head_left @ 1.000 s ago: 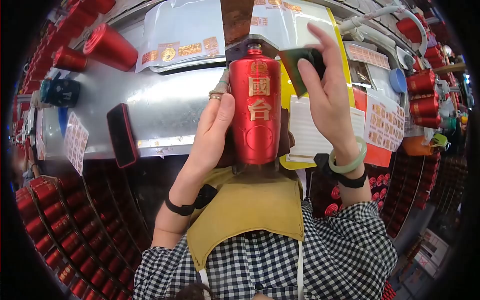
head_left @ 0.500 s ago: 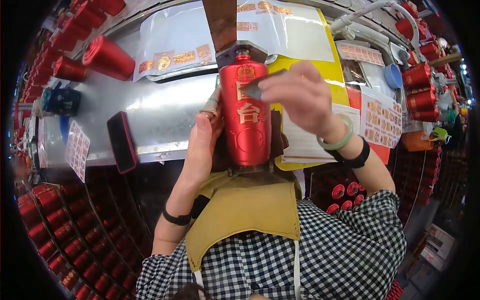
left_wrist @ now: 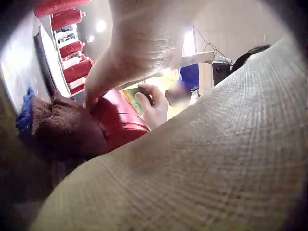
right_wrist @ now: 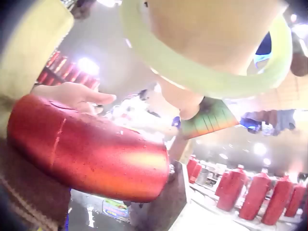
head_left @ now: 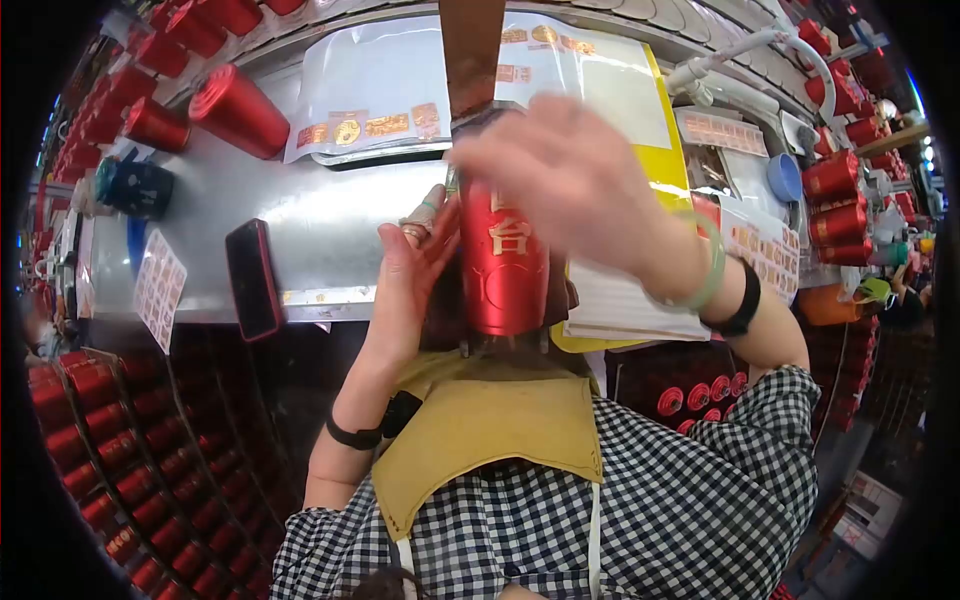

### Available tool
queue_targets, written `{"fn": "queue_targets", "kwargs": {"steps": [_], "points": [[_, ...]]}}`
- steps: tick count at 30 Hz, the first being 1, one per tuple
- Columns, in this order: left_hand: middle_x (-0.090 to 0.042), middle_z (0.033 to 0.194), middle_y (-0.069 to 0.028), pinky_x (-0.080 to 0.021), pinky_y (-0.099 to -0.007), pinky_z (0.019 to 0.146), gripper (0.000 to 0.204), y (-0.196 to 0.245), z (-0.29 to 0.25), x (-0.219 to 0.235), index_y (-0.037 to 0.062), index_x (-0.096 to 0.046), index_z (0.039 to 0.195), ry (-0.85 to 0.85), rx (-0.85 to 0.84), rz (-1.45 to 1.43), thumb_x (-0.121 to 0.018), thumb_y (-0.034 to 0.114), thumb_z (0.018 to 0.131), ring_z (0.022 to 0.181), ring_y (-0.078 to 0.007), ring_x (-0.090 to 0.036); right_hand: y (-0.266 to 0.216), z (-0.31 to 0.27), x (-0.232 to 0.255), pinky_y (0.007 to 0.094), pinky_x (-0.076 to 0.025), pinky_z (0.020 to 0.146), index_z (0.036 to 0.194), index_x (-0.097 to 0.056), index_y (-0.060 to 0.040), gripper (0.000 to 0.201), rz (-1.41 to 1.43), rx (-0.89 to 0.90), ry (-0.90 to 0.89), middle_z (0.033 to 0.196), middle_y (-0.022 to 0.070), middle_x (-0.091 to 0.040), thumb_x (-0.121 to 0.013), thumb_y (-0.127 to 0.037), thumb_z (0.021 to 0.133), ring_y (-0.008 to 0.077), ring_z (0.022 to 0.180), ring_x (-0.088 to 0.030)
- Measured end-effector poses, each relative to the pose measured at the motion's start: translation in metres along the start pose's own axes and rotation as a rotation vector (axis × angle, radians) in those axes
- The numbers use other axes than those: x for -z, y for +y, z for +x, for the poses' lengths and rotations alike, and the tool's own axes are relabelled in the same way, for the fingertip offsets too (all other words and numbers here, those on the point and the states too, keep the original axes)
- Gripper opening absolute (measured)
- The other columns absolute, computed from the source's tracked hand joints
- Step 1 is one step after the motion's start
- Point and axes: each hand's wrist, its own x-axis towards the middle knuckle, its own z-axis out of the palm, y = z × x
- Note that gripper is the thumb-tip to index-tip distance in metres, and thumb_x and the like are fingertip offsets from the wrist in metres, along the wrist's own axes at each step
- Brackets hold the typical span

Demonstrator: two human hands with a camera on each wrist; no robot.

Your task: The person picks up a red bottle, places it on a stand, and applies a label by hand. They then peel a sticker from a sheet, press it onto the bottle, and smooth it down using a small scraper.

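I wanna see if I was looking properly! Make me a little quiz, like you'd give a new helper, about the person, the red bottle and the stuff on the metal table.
1. True or false: the pale green bangle is on the person's right arm.

2. Which of these lies on the metal table, to the left of the red bottle the person is working on?
a) a pair of scissors
b) a dark phone
c) a dinner plate

3. Which hand holds the flat green piece?

Key:
1. True.
2. b
3. The right hand.
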Motion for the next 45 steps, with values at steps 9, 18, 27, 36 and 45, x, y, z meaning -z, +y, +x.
{"fn": "queue_targets", "kwargs": {"steps": [9, 18, 27, 36, 45], "points": [[-0.041, 0.160, -0.0195, -0.032, -0.0457, 0.123, 0.113, 0.010, 0.012, 0.012, -0.0031, -0.032, 0.159, 0.003, -0.203, 0.244, -0.019, 0.088, 0.093, 0.145, -0.0313, -0.044, 0.047, 0.010, 0.014, 0.0364, -0.051, 0.077, 0.103, -0.073, -0.0081, 0.019, -0.185, -0.119, 0.190, 0.092, 0.0046, -0.072, -0.075, -0.003, 0.085, 0.0246, 0.085, -0.065], [-0.059, 0.124, -0.0148, -0.051, -0.0428, 0.095, 0.048, 0.036, 0.080, 0.015, 0.0125, -0.069, 0.135, -0.224, -0.758, 1.065, -0.074, 0.021, 0.087, 0.111, -0.0348, -0.059, 0.004, -0.027, 0.041, 0.0346, -0.054, 0.075, 0.108, -0.072, -0.0050, 0.022, 0.084, -0.569, 0.279, 0.095, 0.0102, -0.074, -0.077, -0.002, 0.086, 0.0252, 0.084, -0.069], [-0.047, 0.155, -0.0103, -0.037, -0.0542, 0.117, 0.084, 0.023, 0.084, 0.026, 0.0238, -0.068, 0.138, -0.290, -1.031, 1.358, -0.035, 0.084, 0.089, 0.140, -0.0406, -0.039, -0.022, -0.102, 0.058, 0.0259, -0.051, 0.084, 0.125, -0.064, -0.0016, 0.028, 0.352, -0.966, 0.378, 0.107, 0.0068, -0.070, -0.067, -0.001, 0.097, 0.0131, 0.092, -0.065], [-0.042, 0.159, -0.0133, -0.026, -0.0588, 0.123, 0.084, -0.005, 0.022, 0.019, 0.0252, -0.075, 0.128, -0.403, -0.974, 1.307, -0.041, 0.087, 0.083, 0.149, -0.0422, -0.028, -0.065, -0.180, 0.073, 0.0310, -0.042, 0.068, 0.095, -0.051, -0.0054, 0.035, 0.430, -1.466, 0.080, 0.081, -0.0036, -0.047, -0.079, -0.025, 0.091, 0.0105, 0.076, -0.045], [-0.049, 0.151, -0.0235, -0.038, -0.0465, 0.115, 0.107, -0.033, -0.022, -0.002, 0.0049, -0.035, 0.160, -0.052, -0.757, 0.971, -0.093, 0.024, 0.073, 0.138, -0.0394, -0.048, -0.113, -0.194, 0.049, 0.0495, -0.049, 0.068, 0.082, -0.057, 0.0010, 0.041, 0.019, -1.353, -0.301, 0.076, 0.0222, -0.061, -0.084, -0.029, 0.081, 0.0435, 0.074, -0.061]]}}
